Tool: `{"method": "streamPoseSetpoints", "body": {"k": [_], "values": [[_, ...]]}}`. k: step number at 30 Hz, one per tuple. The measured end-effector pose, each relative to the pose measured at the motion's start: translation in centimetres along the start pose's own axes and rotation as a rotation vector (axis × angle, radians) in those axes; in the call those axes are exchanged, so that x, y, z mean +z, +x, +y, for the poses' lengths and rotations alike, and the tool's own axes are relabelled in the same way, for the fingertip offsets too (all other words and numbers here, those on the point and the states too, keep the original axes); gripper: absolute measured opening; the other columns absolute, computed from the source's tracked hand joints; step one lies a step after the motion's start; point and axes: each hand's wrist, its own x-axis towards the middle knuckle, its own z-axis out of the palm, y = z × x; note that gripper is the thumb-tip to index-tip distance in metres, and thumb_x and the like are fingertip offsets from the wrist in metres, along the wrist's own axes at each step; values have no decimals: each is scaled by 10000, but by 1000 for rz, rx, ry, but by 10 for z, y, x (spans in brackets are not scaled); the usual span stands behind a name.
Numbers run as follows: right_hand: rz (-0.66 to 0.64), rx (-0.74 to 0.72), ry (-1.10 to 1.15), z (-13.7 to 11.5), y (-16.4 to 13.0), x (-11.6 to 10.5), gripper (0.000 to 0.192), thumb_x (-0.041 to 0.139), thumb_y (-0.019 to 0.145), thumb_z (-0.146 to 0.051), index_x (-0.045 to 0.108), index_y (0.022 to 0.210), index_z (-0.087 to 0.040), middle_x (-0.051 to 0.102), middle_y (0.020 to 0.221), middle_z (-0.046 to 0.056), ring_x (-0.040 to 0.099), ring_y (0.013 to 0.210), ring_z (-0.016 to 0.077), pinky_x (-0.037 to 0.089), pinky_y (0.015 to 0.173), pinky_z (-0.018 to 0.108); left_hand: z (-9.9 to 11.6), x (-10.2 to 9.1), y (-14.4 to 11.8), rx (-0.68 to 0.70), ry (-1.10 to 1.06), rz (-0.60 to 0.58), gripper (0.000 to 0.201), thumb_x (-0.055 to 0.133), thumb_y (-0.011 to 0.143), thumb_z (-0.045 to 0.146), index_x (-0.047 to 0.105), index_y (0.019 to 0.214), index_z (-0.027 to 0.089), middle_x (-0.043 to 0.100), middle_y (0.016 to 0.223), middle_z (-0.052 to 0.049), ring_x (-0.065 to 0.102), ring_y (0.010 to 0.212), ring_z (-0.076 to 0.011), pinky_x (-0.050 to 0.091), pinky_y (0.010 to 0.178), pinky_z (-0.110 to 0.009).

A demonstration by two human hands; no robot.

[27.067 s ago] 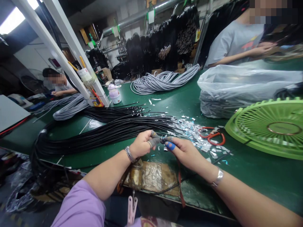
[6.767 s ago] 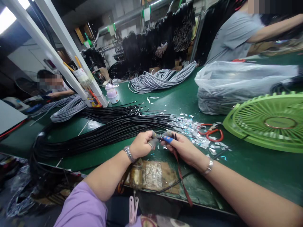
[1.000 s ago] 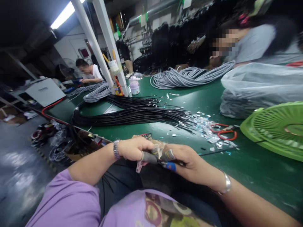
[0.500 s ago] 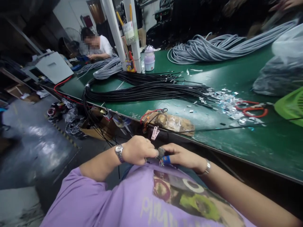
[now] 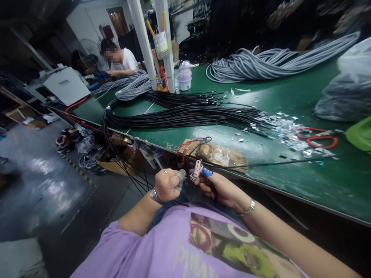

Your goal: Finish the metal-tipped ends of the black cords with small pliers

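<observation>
green table [image 5: 290,96] sits farther off; both hands [image 5: 191,183] lifted from lap.

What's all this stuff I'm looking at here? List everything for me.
black cable bundle: one, black, along the table's near middle, looping off its left edge
grey cable coils: two heaps, grey, far side and by the posts
foil scraps: many, silvery, at the black cables' right ends
red-handled pliers: one, red, among the scraps
plastic bag: one, clear, far right
green fan: one, green, right edge, mostly cut off
lilac bottle: one, by the white posts
green table: one
co-worker: one, white shirt, far left
left hand: closed, below the table edge
right hand: blue fingertip tape, beside a pink clip
</observation>
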Motion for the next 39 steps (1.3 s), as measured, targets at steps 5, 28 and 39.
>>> {"method": "streamPoseSetpoints", "body": {"k": [5, 28, 39], "values": [[300, -249, -134, -2, 4, 10, 549, 676, 586, -722, 519, 620, -197, 449, 506, -44, 287, 445, 76, 220, 400, 226, -2, 12, -5, -33, 17, -5, 173, 479, 753, 171, 636, 821, 188, 659, 665, -39, 588, 590, -135, 443, 559, -256], [250, -130, 360, 3, 23, 16, 441, 777, 587, -578, 610, 569, -170, 446, 519, -37, 320, 457, 73, 261, 420, 226, 11, 20, -5, -48, -44, 19, 131, 500, 756, 172, 630, 774, 173, 666, 658, -41, 570, 559, -137, 417, 531, -264], [149, -51, 592, 16, 20, 5, 353, 686, 749, -525, 597, 657, -197, 531, 497, -44, 388, 390, 62, 347, 362, 159, 13, 17, -2, -26, -7, 70, 126, 482, 779, 154, 607, 786, 167, 641, 616, -29, 545, 525, -123, 384, 519, -261]]}}
